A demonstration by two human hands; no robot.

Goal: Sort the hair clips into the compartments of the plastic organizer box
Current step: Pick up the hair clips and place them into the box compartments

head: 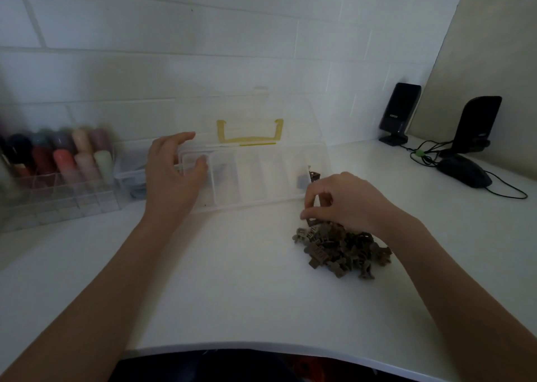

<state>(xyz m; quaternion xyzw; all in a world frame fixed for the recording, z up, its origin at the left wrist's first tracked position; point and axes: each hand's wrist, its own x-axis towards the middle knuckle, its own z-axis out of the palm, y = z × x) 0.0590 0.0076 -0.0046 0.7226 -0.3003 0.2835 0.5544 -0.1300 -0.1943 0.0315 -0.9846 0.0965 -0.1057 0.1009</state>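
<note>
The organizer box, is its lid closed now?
No, the lid of the organizer box stands open against the wall, and the compartments are uncovered.

Single view only, head-worn, wide-angle. Looks forward and steeply down onto white bench [232,280] from near edge at 6 o'clock. Faces tiled wall [203,47] at 12 o'clock. Close range: both forearms enter from bottom corners, hands mid-frame, left hand [171,172] toward 10 o'clock, right hand [340,201] toward 2 o'clock. Lens bends straight lines; bench edge bows at bottom. Left side blurred. No second view, so no shared part.
</note>
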